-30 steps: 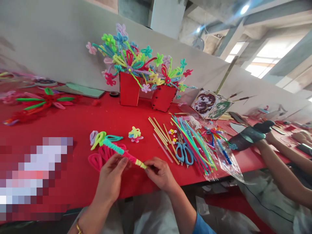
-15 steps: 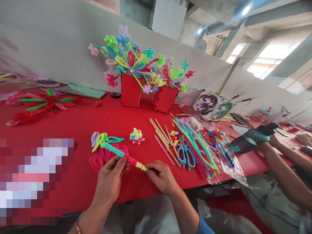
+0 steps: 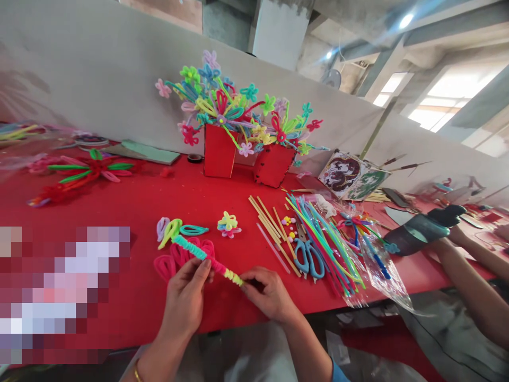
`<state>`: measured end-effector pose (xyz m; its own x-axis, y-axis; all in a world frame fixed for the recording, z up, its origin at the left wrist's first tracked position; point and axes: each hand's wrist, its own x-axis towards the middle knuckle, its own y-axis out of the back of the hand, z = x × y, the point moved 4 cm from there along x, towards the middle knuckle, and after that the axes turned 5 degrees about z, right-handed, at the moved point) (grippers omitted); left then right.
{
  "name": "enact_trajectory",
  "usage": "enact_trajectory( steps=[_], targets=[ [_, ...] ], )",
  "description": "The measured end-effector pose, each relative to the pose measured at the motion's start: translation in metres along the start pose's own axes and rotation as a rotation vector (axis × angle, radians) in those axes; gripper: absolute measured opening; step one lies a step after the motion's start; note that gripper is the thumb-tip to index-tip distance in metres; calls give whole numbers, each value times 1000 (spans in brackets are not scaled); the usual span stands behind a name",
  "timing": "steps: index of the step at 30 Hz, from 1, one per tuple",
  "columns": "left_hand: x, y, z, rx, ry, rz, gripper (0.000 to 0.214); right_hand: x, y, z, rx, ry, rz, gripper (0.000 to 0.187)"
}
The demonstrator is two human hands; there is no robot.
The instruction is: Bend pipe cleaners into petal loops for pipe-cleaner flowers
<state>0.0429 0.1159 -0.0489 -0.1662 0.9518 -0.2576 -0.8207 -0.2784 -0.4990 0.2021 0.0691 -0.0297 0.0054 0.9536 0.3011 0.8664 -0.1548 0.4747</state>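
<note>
My left hand [image 3: 189,286] pinches the middle of a stick wrapped in fuzzy pipe cleaner [image 3: 218,267], turquoise at the upper left, red in the middle and yellow at the lower right. At its yellow end, my right hand [image 3: 264,292] has thumb and fingers closed on the tip. Behind my left hand lie red pipe-cleaner loops [image 3: 167,263], partly hidden. Just beyond are lilac, lime and turquoise loops [image 3: 193,229]. A small pipe-cleaner flower [image 3: 228,222] in yellow, pink and blue rests on the table farther back.
On the red table [image 3: 131,212] lie wooden sticks [image 3: 267,222], blue-handled scissors [image 3: 309,257] and a bundle of pipe cleaners [image 3: 330,244]. Two red boxes [image 3: 218,154] hold pipe-cleaner flowers at the wall. A dark bottle [image 3: 415,233] lies near another person's arms [image 3: 465,284] at the right.
The view has shifted slightly, so everything appears a little farther right and lower. Both hands keep the same hold on the wrapped stick.
</note>
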Motion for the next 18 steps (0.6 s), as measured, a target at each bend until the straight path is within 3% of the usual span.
enact_trajectory(
  steps=[10,18],
  targets=[
    [1,-4,-1,77,33,-116,25,-2,0,3,-47,-17,35,16],
    [-1,-4,1,76,31,-127,25,-2,-2,3,-95,33,54,16]
  ],
)
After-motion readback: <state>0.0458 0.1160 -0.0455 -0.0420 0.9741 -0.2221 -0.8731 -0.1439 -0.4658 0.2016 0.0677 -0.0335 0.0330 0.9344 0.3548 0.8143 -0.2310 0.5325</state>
